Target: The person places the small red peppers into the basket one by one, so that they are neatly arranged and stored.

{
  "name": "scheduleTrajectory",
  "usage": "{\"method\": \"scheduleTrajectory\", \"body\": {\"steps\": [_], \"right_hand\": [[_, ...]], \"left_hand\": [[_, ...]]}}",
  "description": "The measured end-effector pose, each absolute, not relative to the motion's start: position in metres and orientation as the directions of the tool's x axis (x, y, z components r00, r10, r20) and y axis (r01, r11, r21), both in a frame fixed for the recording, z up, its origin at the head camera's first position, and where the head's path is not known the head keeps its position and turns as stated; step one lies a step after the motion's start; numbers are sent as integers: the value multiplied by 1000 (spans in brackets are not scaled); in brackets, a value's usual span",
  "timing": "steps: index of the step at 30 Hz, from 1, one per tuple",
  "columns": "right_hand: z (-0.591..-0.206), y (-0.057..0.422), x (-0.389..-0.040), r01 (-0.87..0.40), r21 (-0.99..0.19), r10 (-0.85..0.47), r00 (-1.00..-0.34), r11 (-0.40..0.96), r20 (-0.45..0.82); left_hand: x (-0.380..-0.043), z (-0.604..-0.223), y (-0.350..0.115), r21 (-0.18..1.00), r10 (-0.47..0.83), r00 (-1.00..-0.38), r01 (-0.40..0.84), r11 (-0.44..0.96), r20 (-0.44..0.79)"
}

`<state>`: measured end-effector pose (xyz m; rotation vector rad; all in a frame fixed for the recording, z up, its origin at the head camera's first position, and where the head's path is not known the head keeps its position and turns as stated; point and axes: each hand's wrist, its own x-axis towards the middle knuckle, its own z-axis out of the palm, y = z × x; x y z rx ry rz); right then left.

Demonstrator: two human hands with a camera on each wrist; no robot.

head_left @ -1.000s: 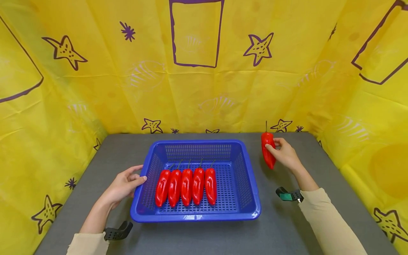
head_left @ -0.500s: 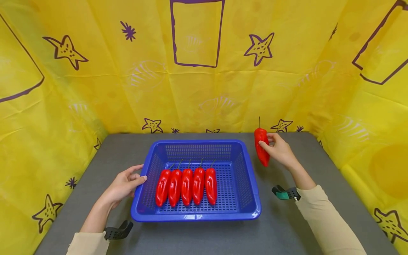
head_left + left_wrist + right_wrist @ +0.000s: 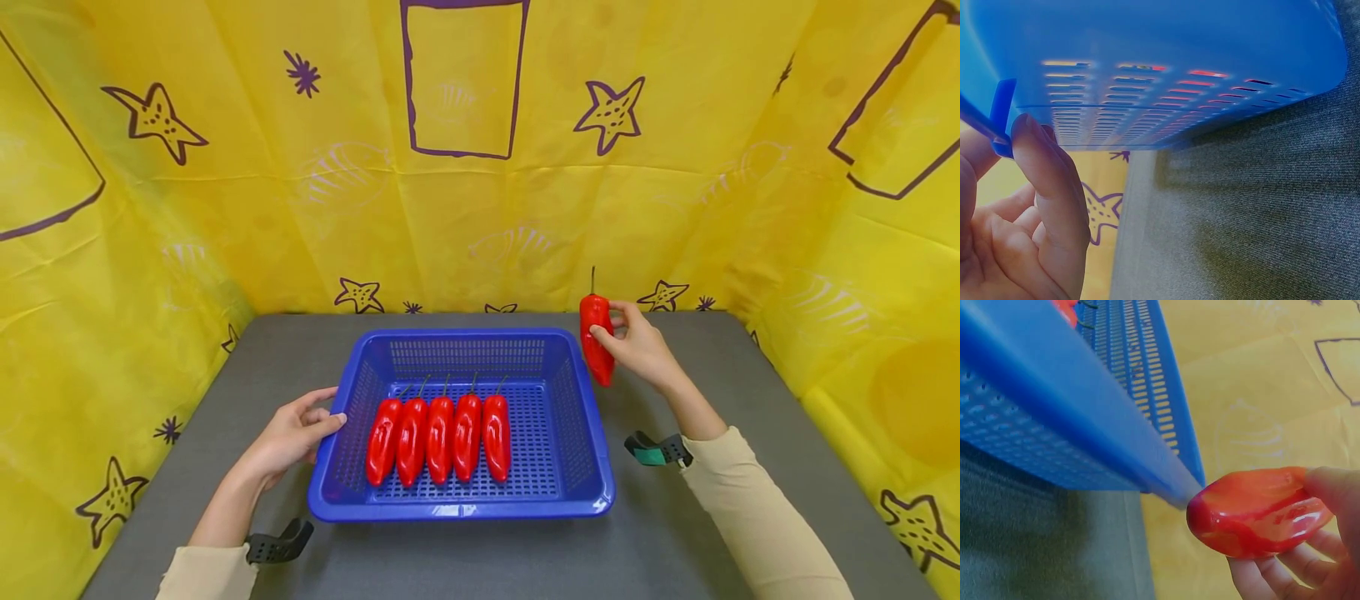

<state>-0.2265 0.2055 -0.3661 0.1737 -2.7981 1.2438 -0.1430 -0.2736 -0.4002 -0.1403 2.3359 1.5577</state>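
Note:
A blue plastic basket (image 3: 461,510) with slotted walls stands on the grey table. Several red chili peppers (image 3: 438,440) lie side by side in its left and middle part, stems pointing to the back. The left hand (image 3: 292,429) pinches the basket's left rim between thumb and fingers; in the left wrist view the fingers (image 3: 1047,169) curl under that rim. Beside the basket's right back corner, the right hand (image 3: 637,343) holds another red chili pepper (image 3: 596,337) above the table, stem up. In the right wrist view this pepper (image 3: 1254,512) sits between thumb and fingers.
The right part of the basket floor (image 3: 536,442) shows bare mesh. Yellow cloth (image 3: 465,217) with starfish and fish drawings hangs behind and on both sides of the grey table (image 3: 450,558). Each wrist wears a black strap (image 3: 279,543).
The right hand has moved left with its chili pepper, from right of the basket up to its right rim, and slightly higher. The left hand and the basket have stayed put.

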Motion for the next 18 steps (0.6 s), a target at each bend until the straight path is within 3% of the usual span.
{"method": "scheduleTrajectory", "body": {"steps": [18], "right_hand": [[-358,173,-228,-181,-802,-205,-976,569,74]], "left_hand": [[-142,-400,-273,888,110,-943,-251,385,-314]]}}
